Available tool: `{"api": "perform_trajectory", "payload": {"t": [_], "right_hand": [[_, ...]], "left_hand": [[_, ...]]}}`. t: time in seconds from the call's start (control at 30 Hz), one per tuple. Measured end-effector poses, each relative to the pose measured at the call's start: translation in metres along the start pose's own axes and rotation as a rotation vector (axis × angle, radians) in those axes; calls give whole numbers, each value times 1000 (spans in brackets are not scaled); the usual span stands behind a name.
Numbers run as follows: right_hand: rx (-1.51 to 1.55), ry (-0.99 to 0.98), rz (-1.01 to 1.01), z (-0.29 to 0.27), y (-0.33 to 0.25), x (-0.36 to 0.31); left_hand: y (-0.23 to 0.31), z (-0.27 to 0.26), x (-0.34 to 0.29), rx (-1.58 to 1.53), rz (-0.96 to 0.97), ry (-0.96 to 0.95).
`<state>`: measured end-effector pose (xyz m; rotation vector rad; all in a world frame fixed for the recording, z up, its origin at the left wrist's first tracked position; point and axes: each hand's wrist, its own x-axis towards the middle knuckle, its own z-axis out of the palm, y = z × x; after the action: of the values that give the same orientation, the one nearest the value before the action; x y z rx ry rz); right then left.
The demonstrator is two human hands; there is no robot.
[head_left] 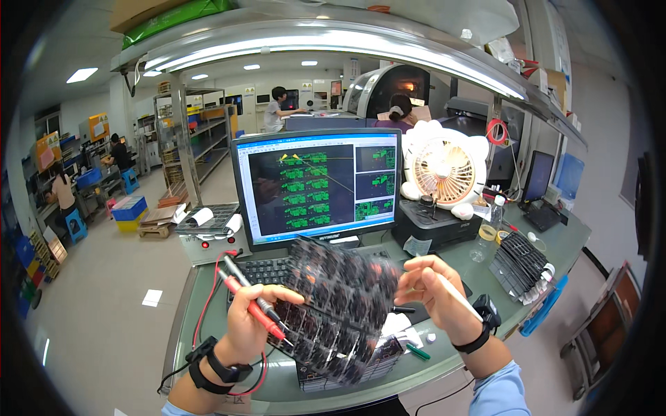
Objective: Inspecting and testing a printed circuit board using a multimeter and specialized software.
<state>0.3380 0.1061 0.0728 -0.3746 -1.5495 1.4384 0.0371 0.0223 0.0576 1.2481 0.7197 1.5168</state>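
Note:
My left hand (248,320) is closed around a red test probe (258,313) and a grey-black test probe (255,295). Its fingers also grip the left edge of a dark panel of circuit boards (343,284), which is tilted and blurred by motion. Close to the panel's right edge is my right hand (436,291), its fingers loosely bent and apart; whether they touch the edge is unclear. A pale strip runs along its thumb side, too indistinct to name. Below the panel lies a stack of similar circuit boards (326,380), partly hidden.
Behind the panel stand a monitor (316,187) and a keyboard (260,272). A white fan (444,170) sits on a black box (437,227). To the right are a clear bottle (485,236) and another board stack (519,263). A green marker (417,352) lies near the right forearm.

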Motion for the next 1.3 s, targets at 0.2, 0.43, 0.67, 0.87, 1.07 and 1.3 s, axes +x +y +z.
{"api": "perform_trajectory", "payload": {"t": [0.2,0.43,0.67,0.87,1.07,1.3], "right_hand": [[-185,-218,128,8,1,29],[-474,-496,51,15,29,39],[-627,-553,12,11,31,34],[-621,-590,18,3,46,37],[-637,-613,44,-2,51,37],[-678,-630,29,-5,53,34]], "left_hand": [[19,7,15,340,-303,-493],[6,15,25,446,-516,-623],[-5,11,24,447,-413,-590],[-5,6,24,392,-213,-142],[-6,-6,29,225,-363,-41],[-16,-18,29,4,-416,-151]]}}
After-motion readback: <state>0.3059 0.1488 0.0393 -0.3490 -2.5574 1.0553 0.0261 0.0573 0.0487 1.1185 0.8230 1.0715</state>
